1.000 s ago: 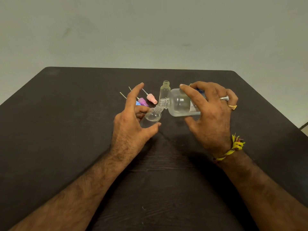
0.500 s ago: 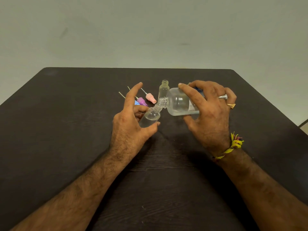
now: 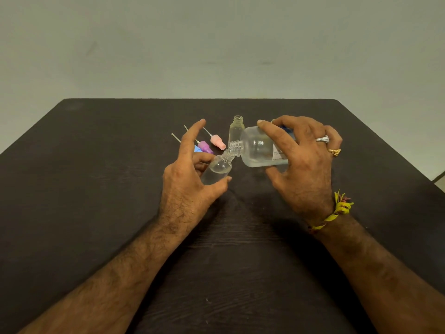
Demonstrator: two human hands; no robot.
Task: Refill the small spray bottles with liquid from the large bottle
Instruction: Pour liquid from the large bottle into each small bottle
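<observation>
While both forearms reach in from the near edge over the dark bench [image 3: 84, 189], the two hands meet at its middle. The left hand [image 3: 190, 179] holds a small spray bottle [image 3: 218, 168] between the thumb below and the curled middle fingers behind; its forefinger stands straight, pointing away and touching nothing. This small bottle is uncapped, clear, tilted with its neck up and to the right. The right hand [image 3: 305, 165] grips the large bottle [image 3: 258, 147] from above, fingers curled over the top and thumb beneath. The large bottle lies nearly level, its threaded mouth turned left and down and touching the mouth of the small bottle. A white label shows on its side beside the fingers. Clear liquid lies along its lower wall; whether any is flowing cannot be told. Two rings [image 3: 328, 145] sit on the right fingers, and a yellow thread band [image 3: 337, 210] circles the right wrist.

Just beyond the large bottle a second small spray bottle [image 3: 236, 130] stands upright on the bench, uncapped and clear. To its left lie three spray caps with thin dip tubes pointing away to the left: a pink cap [image 3: 218, 141], a purple cap [image 3: 204, 147] and a blue cap [image 3: 197, 148], the last mostly hidden behind the left forefinger. Past the far edge of the bench rises a plain pale wall [image 3: 216, 44].
</observation>
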